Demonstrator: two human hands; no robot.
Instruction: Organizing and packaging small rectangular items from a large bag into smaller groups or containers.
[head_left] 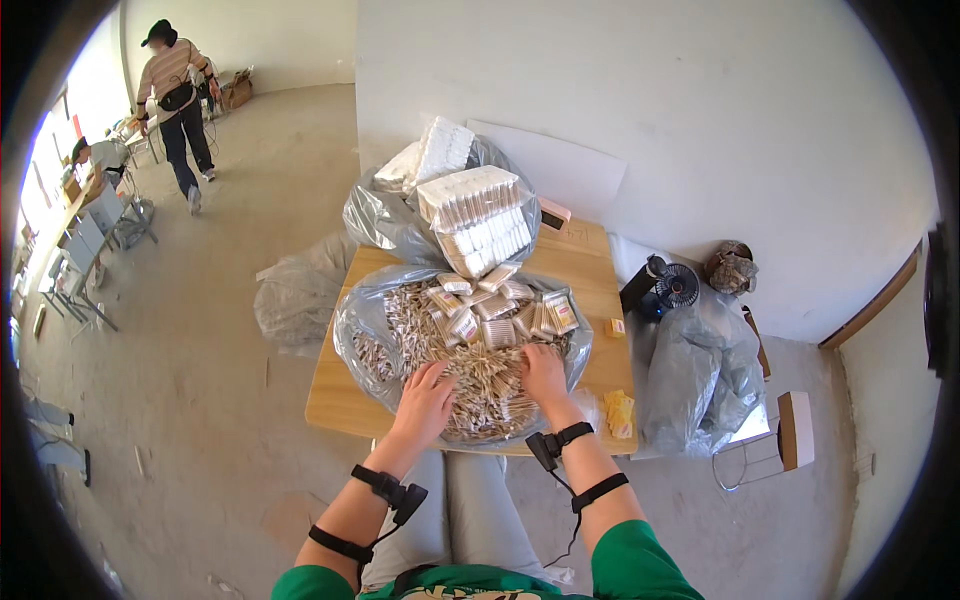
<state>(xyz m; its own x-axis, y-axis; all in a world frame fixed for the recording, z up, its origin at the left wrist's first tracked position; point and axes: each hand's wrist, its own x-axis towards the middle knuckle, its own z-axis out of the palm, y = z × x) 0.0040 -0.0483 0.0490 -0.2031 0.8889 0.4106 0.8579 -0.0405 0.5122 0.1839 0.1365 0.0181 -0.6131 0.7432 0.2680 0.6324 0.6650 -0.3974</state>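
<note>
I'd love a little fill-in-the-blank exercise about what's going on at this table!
1. The left hand and right hand are at loose swabs in an open bag made of ____.
2. The person's sleeves are ____.
3. Each forearm wears ____ black straps.
4. The yellow items on the table lie to the right hand's ____.

Missing words: plastic; green; two; right.

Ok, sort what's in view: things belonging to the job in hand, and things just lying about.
Job in hand:
loose cotton swabs, under the left hand and right hand
small swab packs
open plastic bag holding them

Apparently just lying about:
black fan
grey plastic bag, right side
crumpled plastic, left side
</note>
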